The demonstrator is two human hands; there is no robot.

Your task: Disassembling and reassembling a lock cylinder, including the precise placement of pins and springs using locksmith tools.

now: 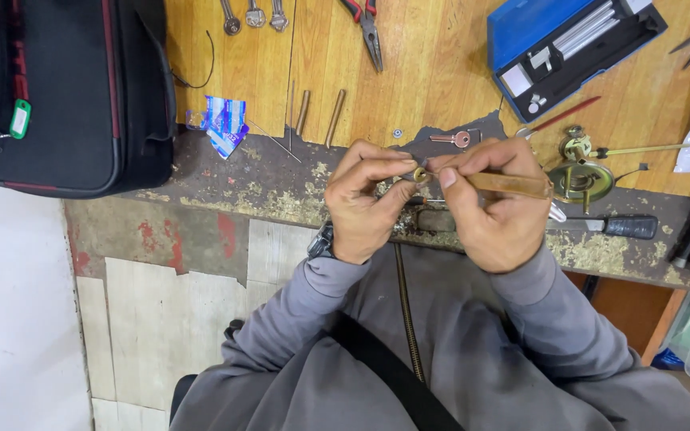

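My left hand (363, 203) pinches a small round brass lock cylinder (422, 175) between thumb and fingers, just above the worn front edge of the wooden workbench (409, 88). My right hand (495, 199) grips a wooden-handled tool (513, 184) whose tip meets the brass part. Both hands touch around it, in grey sleeves, with a watch on the left wrist.
A key (454, 139) lies just behind the hands. Pliers (367, 28), two brass rods (319, 114), an open blue tool case (569, 44) and a brass disc assembly (580, 177) lie on the bench. A black bag (65, 88) sits at left, a black-handled tool (608, 227) at right.
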